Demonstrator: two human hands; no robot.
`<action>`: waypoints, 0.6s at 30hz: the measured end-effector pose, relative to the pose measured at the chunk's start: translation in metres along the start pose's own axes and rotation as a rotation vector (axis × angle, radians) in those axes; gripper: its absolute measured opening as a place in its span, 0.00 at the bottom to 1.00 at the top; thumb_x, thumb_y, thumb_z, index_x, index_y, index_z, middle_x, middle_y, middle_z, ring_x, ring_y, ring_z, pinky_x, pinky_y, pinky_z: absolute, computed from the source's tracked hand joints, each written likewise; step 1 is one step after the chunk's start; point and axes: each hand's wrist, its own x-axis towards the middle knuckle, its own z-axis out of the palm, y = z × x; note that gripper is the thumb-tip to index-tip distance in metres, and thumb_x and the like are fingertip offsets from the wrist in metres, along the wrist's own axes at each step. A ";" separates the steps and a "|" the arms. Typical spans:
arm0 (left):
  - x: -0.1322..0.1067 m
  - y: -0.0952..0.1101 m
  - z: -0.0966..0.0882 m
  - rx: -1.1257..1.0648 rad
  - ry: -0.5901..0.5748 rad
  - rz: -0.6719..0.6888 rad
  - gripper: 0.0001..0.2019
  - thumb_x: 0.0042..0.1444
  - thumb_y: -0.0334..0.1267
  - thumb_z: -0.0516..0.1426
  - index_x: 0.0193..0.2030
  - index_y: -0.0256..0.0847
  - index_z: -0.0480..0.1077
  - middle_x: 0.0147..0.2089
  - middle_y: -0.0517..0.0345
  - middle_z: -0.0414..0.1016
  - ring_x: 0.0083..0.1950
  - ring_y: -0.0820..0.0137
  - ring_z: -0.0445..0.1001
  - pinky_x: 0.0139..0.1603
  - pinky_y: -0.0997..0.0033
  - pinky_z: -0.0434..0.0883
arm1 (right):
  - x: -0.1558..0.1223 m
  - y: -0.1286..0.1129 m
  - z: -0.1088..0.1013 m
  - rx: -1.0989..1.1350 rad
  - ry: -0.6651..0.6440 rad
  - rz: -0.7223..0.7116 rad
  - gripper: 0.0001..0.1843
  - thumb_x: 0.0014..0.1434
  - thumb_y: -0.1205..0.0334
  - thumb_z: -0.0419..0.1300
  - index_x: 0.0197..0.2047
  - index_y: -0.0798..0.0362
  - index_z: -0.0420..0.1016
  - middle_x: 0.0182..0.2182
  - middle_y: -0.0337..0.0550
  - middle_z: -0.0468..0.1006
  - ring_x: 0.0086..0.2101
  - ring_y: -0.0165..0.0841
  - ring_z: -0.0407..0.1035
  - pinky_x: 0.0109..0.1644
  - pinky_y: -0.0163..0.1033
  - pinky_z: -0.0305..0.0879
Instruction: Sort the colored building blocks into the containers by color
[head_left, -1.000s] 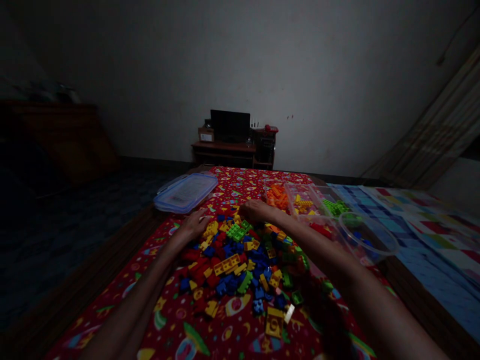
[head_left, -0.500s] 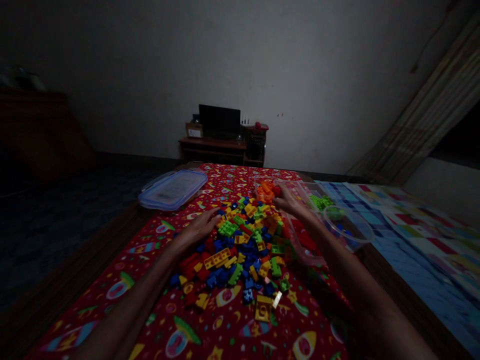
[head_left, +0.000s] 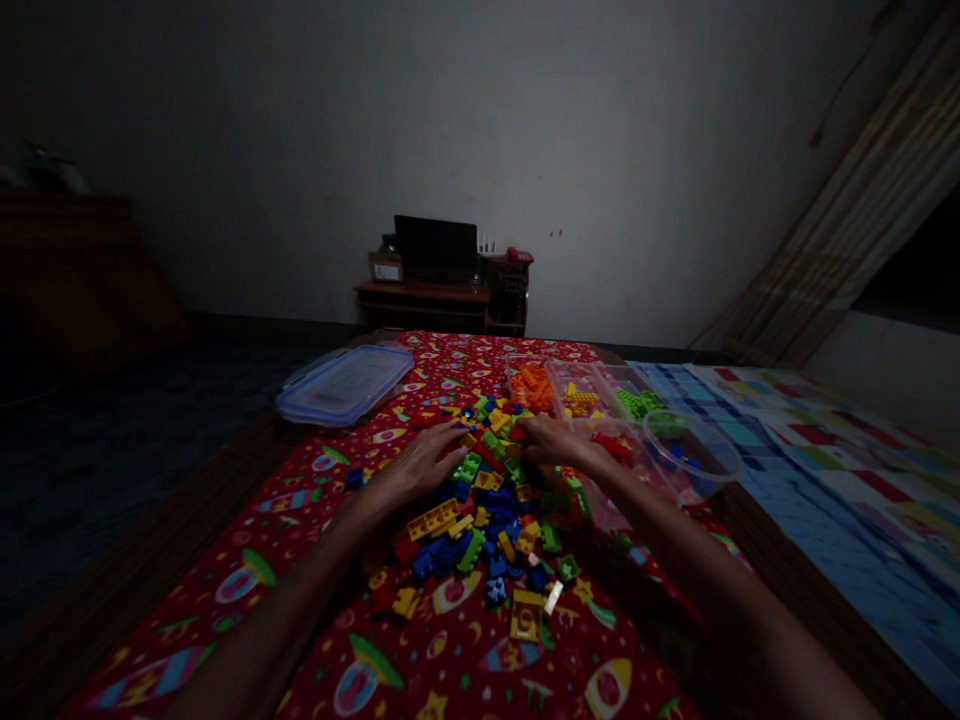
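A heap of mixed toy building bricks (head_left: 487,510), red, blue, yellow, green and orange, lies on the red patterned cloth. My left hand (head_left: 424,462) rests on the heap's left side, fingers stretched out and apart. Over the right upper part of the heap, my right hand (head_left: 553,442) is curled, with a red toy brick (head_left: 519,432) at its fingertips. Just beyond that hand stand clear boxes of sorted bricks: orange bricks (head_left: 531,385), yellow bricks (head_left: 579,398), green bricks (head_left: 639,403) and red bricks (head_left: 611,445). My right hand and forearm hide part of the heap.
A round clear tub (head_left: 731,465) with blue bricks stands at the right edge of the table. Flat lids with a blue rim (head_left: 345,385) lie at the left. To the right is a bed with a checked cover (head_left: 795,480); a desk with a monitor (head_left: 435,248) stands by the wall.
My right hand has come back from the orange bricks' box to the heap, uncovering the yellow bricks' box. My left hand has moved right, further over the heap.
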 end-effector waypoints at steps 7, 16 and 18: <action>-0.002 -0.003 -0.027 -0.141 -0.063 -0.035 0.21 0.56 0.43 0.48 0.53 0.42 0.72 0.52 0.55 0.76 0.52 0.61 0.74 0.53 0.64 0.69 | -0.019 -0.005 -0.005 0.141 0.199 -0.037 0.10 0.50 0.71 0.52 0.36 0.56 0.70 0.27 0.41 0.71 0.27 0.30 0.61 0.31 0.34 0.51; 0.000 -0.004 -0.024 0.026 -0.095 0.023 0.19 0.49 0.43 0.59 0.48 0.43 0.75 0.49 0.53 0.77 0.50 0.60 0.72 0.52 0.63 0.69 | -0.019 -0.026 0.023 0.344 0.383 0.024 0.10 0.58 0.59 0.51 0.33 0.55 0.70 0.24 0.38 0.68 0.26 0.28 0.57 0.29 0.33 0.47; -0.001 0.002 -0.015 0.100 -0.121 0.115 0.19 0.48 0.40 0.62 0.49 0.45 0.74 0.48 0.52 0.76 0.51 0.60 0.71 0.54 0.62 0.67 | -0.019 -0.027 0.025 0.331 0.405 0.039 0.10 0.59 0.60 0.51 0.34 0.55 0.70 0.25 0.39 0.69 0.26 0.29 0.58 0.30 0.34 0.48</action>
